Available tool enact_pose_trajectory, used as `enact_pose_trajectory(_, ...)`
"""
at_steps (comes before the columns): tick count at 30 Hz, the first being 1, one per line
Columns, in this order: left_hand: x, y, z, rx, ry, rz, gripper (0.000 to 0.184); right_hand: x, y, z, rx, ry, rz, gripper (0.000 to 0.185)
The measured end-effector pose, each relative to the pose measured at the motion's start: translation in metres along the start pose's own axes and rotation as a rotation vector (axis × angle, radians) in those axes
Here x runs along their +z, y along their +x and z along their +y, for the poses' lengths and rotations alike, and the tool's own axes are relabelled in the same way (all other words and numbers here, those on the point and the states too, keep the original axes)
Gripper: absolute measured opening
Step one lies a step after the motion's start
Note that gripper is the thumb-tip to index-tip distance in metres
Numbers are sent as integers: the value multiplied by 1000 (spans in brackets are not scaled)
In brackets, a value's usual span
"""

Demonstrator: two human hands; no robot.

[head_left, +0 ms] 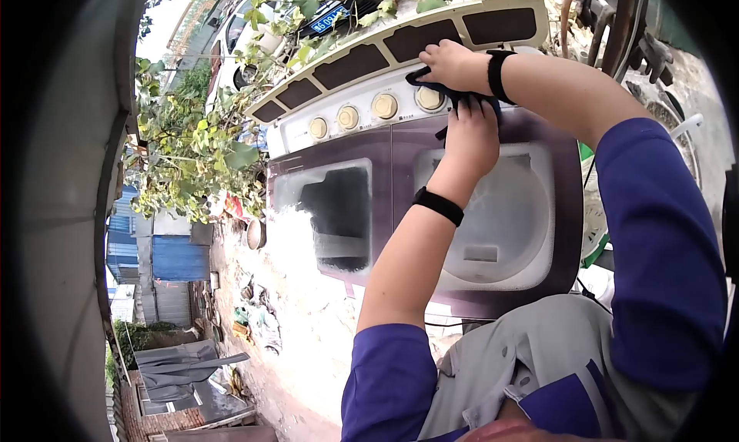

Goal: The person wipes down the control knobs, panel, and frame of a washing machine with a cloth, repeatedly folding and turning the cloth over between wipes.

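Note:
A twin-tub washing machine (402,180) with a purple top and two clear lid windows stands before me. Along its far side runs a white control panel with several cream knobs (384,105). My right hand (456,66) is closed on a dark cloth (456,93) at the panel's right part, against the raised cream-edged strip. Just below it, my left hand (473,136) presses its fingers into the same cloth, close to the rightmost knob (429,98). The hands partly cover the cloth and the panel beneath. Each wrist wears a black band.
Leafy vines (200,153) hang beyond the machine's far left, with a parked vehicle (308,26) behind. Pipes (608,26) stand at the upper right. A green-rimmed basket (594,249) is right of the machine. Scattered items (258,311) lie on the sunlit ground at left.

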State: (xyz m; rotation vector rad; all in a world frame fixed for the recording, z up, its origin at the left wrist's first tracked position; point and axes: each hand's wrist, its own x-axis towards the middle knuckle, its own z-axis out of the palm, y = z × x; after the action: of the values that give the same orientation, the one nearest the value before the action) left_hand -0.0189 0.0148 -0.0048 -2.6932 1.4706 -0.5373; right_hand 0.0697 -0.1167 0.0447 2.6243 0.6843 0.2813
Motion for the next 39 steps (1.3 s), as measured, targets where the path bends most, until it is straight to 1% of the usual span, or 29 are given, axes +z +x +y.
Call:
enact_pose_trajectory(2,-1,-6,1,34,17,74,50,1,-31,1,51,49,-13,39)
enact_pose_trajectory(4,-13,-17,5,25,1,-5,51,2,-56,0,43,106,-45,35)
enact_pose_trajectory(6,-16,-26,6,22,-41,-53,51,-10,-78,-5,-15,167,-116,34)
enact_pose_trajectory(7,-17,-32,5,22,-45,-37,50,-8,-81,-4,-64,185,-68,35)
enact_pose_trajectory(8,-19,-37,5,5,-57,-46,50,-5,-80,-3,-61,186,-110,39)
enact_pose_trajectory(10,-24,-46,4,-22,-83,-84,50,-4,-74,4,-148,191,-111,45)
enact_pose_trajectory(13,-25,-45,1,-1,-50,-66,51,-1,-58,12,-282,194,-131,52)
enact_pose_trajectory(16,-27,-32,7,-21,53,-120,52,-5,-47,7,-309,171,-125,51)
enact_pose_trajectory(17,-27,-29,12,-36,96,-148,52,-5,-49,9,-304,217,-109,50)
enact_pose_trajectory(20,-28,-30,12,-31,74,-177,53,-8,-49,13,-326,279,-161,50)
enact_pose_trajectory(21,-32,-34,10,-15,34,-185,52,-16,-47,16,-302,326,-268,48)
enact_pose_trajectory(22,-33,-40,7,-7,14,-163,52,-17,-46,19,-330,336,-271,42)
enact_pose_trajectory(24,-33,-52,4,15,-34,-117,52,-4,-42,19,-414,267,-90,38)
enact_pose_trajectory(25,-33,-57,4,10,-23,-105,51,2,-36,16,-449,274,-15,29)
enact_pose_trajectory(28,-38,-67,2,13,-18,-66,51,3,-23,17,-555,236,86,21)
enact_pose_trajectory(29,-41,-70,-1,11,-15,-103,50,0,-18,16,-593,205,74,18)
enact_pose_trajectory(32,-54,-80,-19,-9,-7,-184,48,-15,-10,5,-554,189,85,18)
enact_pose_trajectory(33,-57,-88,-30,-18,-3,-206,46,-19,-7,2,-583,108,97,18)
enact_pose_trajectory(34,-59,-97,-42,-25,6,-234,44,-14,-6,3,-551,146,79,18)
enact_pose_trajectory(36,-61,-112,-64,-142,-116,-269,44,-6,-2,-4,-484,238,57,18)
enact_pose_trajectory(37,-61,-117,-72,-154,-228,-255,45,-6,-3,-11,-364,327,-4,16)
enact_pose_trajectory(38,-58,-118,-73,-128,-200,-234,45,-2,-6,-20,-297,322,46,15)
enact_pose_trajectory(39,-54,-118,-69,-103,-172,-208,46,-1,-12,-26,-225,388,65,15)
